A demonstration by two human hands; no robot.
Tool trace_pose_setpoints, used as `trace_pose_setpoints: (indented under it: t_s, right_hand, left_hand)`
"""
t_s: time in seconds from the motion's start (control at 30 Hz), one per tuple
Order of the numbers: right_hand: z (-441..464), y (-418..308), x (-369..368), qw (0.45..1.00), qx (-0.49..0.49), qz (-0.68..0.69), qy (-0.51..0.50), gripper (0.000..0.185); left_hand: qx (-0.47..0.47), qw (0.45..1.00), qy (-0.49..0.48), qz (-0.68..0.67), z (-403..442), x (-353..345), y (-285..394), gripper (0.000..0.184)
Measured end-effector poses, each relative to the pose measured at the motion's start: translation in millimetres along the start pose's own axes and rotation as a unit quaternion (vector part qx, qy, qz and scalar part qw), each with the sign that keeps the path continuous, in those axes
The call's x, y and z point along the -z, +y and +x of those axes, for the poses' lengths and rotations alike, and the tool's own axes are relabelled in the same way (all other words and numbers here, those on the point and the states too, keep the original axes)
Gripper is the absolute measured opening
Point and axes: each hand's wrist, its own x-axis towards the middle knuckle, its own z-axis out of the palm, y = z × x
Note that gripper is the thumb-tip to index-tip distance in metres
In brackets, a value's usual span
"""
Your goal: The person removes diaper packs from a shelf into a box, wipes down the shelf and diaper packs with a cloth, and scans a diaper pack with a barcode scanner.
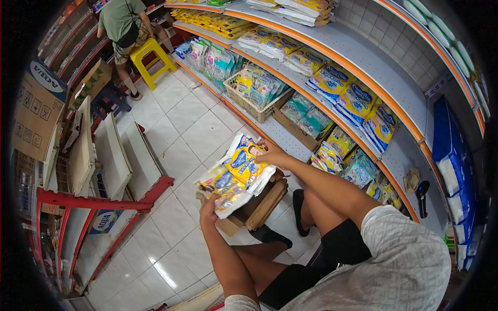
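Between my two hands is a pair of yellow-and-white diaper packs (244, 163), joined or lying side by side, held above an open cardboard box (267, 205) on the floor. My left hand (209, 208) grips the near left edge, fingers mostly hidden under the plastic. At the far right corner, my right hand (271, 154) has its fingers closed over the other end. The packs lie tilted and hide most of the box's opening. My feet stand next to the box.
Shelves (358, 57) on the right hold diaper packs, a cream basket (249, 98) and a cardboard tray (295, 127). A red-framed rack (104, 205) stands left. Ahead are a yellow stool (150, 59) and another person (122, 26). A black handheld device (423, 199) rests on the lower right shelf.
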Motion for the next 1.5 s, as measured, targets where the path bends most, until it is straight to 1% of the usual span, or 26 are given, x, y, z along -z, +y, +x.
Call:
trace_pose_setpoints:
  t_s: [0.03,0.17,0.23,0.27,0.3,0.33,0.37,0.4,0.43,0.5,0.53,0.6,0.63,0.67,0.73,0.8,0.9,1.07,1.17,1.23,1.3,1.37,1.4,1.43,1.47,1.5]
  right_hand:
    - [5,-2,5,1.0,0.002,-0.004,0.003,0.069]
    - [11,9,22,0.996,0.019,0.083,0.012,0.067]
    - [12,10,23,0.996,0.014,0.089,0.027,0.071]
    - [6,-1,23,0.996,-0.004,0.085,0.005,0.067]
    - [8,5,25,0.996,-0.009,0.083,0.005,0.067]
    - [13,11,23,0.997,0.052,0.048,0.007,0.066]
    - [16,17,20,0.993,0.113,0.015,0.008,0.066]
    - [15,17,16,0.99,0.136,-0.014,0.019,0.066]
    - [15,21,9,0.991,0.132,-0.012,0.013,0.066]
    - [12,32,-15,0.981,0.16,-0.111,0.023,0.067]
    - [3,26,-35,0.972,0.138,-0.185,0.039,0.068]
    - [1,35,-65,0.966,0.075,-0.244,-0.033,0.063]
    - [5,38,-77,0.961,0.028,-0.266,-0.074,0.062]
    - [17,50,-89,0.961,0.028,-0.265,-0.076,0.062]
    - [64,106,-105,0.958,-0.105,-0.24,-0.118,0.075]
    - [91,145,-104,0.945,-0.178,-0.252,-0.107,0.07]
    - [112,199,-106,0.929,-0.223,-0.279,-0.099,0.062]
    - [115,244,-102,0.902,-0.251,-0.326,-0.132,0.05]
    - [94,204,-100,0.871,-0.255,-0.371,-0.197,0.043]
    - [75,157,-91,0.848,-0.239,-0.374,-0.288,0.038]
    - [47,85,-56,0.865,-0.205,-0.273,-0.368,0.034]
    - [9,-7,-1,0.94,-0.157,-0.099,-0.287,0.031]
    - [-23,-59,38,0.977,-0.076,0.005,-0.197,0.024]
    - [-45,-95,72,0.998,0.05,-0.044,-0.015,0.02]
    - [-60,-134,103,0.985,0.13,-0.024,0.109,0.019]
    - [-60,-157,146,0.92,0.272,-0.122,0.253,0.022]
  left_hand:
    - [0.034,0.999,-0.012,-0.001,-7,-22,-2,0.046]
    - [0.024,0.999,-0.018,-0.024,33,-46,-43,0.045]
    - [-0.003,0.993,0.036,0.109,34,-57,-35,0.04]
    - [-0.001,0.99,0.05,0.132,34,-51,-25,0.037]
    - [-0.017,0.994,-0.011,0.103,57,-17,-33,0.04]
    - [-0.016,0.994,0.057,0.096,39,-12,-19,0.043]
    - [0.031,0.998,0.02,0.055,-8,-30,12,0.045]
    - [-0.038,0.997,0.001,0.061,-13,-3,14,0.046]
    - [-0.045,0.999,-0.007,0.023,-36,2,23,0.042]
    - [-0.061,0.998,-0.01,-0.027,-62,22,28,0.044]
    - [-0.057,0.998,-0.005,-0.027,-65,24,27,0.044]
    - [-0.134,0.988,-0.011,-0.082,-67,28,29,0.048]
    - [-0.132,0.988,-0.008,-0.08,-63,27,30,0.048]
    - [-0.121,0.989,-0.013,-0.08,-55,23,32,0.047]
    - [-0.116,0.988,-0.051,-0.086,-39,3,36,0.045]
    - [-0.095,0.989,-0.073,-0.087,-28,-24,38,0.045]
    - [-0.058,0.993,-0.092,-0.052,-4,-39,35,0.047]
    - [-0.073,0.993,-0.082,-0.047,-2,-74,43,0.047]
    - [-0.048,0.994,-0.089,-0.035,0,-68,39,0.048]
    - [-0.104,0.991,-0.077,-0.044,-7,-84,47,0.049]
    - [-0.073,0.993,-0.078,-0.044,9,-62,42,0.05]
    - [-0.105,0.989,-0.07,-0.074,-1,-74,48,0.048]
    - [-0.106,0.989,-0.073,-0.071,-3,-74,48,0.048]
    - [-0.109,0.989,-0.062,-0.084,-4,-74,47,0.046]
    - [-0.113,0.987,-0.05,-0.1,-2,-74,47,0.045]
    - [-0.116,0.987,-0.049,-0.103,-2,-73,46,0.045]
